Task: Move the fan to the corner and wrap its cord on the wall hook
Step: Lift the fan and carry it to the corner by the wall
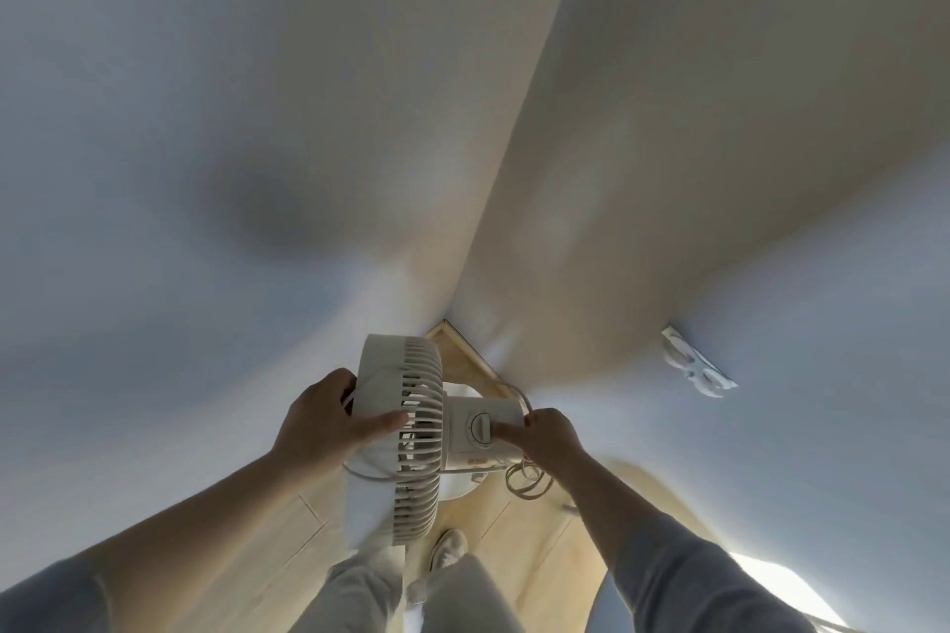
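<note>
Carrying step: you hold the cream plastic round-grilled fan (406,432) above the pale wooden floor (540,571), near its corner. Your left hand (321,422) grips the grille rim. Your right hand (547,434) grips the motor housing, with the beige cord (524,481) dangling in loops beneath. Next, lower the fan upright into the corner.

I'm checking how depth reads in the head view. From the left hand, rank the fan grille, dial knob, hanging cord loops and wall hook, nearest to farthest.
1. Fan grille, gripped by the left hand itself.
2. Dial knob, just right, behind the grille.
3. Cord loops, lower right, below the right hand.
4. Wall hook, far right on the wall.
</note>
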### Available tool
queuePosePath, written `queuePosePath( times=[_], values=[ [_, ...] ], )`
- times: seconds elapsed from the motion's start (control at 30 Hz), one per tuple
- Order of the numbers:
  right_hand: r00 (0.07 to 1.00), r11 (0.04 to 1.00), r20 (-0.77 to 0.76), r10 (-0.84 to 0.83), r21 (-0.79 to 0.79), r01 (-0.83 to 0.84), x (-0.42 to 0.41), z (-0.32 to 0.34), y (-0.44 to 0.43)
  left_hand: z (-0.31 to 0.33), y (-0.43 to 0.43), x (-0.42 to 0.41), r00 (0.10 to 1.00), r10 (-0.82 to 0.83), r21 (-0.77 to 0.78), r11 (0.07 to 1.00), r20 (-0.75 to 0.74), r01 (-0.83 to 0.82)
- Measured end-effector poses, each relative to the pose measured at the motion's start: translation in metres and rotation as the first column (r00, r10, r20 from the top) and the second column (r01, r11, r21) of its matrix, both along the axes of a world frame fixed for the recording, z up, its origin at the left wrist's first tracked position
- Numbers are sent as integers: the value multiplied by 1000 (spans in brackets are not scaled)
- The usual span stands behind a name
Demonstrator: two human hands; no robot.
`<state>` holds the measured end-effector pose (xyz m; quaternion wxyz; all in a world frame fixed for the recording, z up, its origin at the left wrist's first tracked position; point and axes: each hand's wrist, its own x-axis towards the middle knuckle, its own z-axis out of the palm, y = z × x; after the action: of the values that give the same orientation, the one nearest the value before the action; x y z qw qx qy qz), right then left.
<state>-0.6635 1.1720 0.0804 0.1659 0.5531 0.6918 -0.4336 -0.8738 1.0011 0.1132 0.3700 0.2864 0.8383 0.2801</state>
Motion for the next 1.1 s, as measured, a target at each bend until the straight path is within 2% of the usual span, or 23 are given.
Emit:
queuePosePath(
  times=[0.33,0.6,1.1],
  values=[
    [994,994,17,106,-3,-106,-14,-13,35,-5,26,4,998,63,-52,997,12,-62],
    [986,986,-45,158,-38,-160,-34,-13,64,-11,36,-1,985,171,-87,981,-26,-173],
    [975,974,2,223,-37,-223,-77,-12,88,-1,46,-19,974,204,-119,969,-99,-215]
  ],
)
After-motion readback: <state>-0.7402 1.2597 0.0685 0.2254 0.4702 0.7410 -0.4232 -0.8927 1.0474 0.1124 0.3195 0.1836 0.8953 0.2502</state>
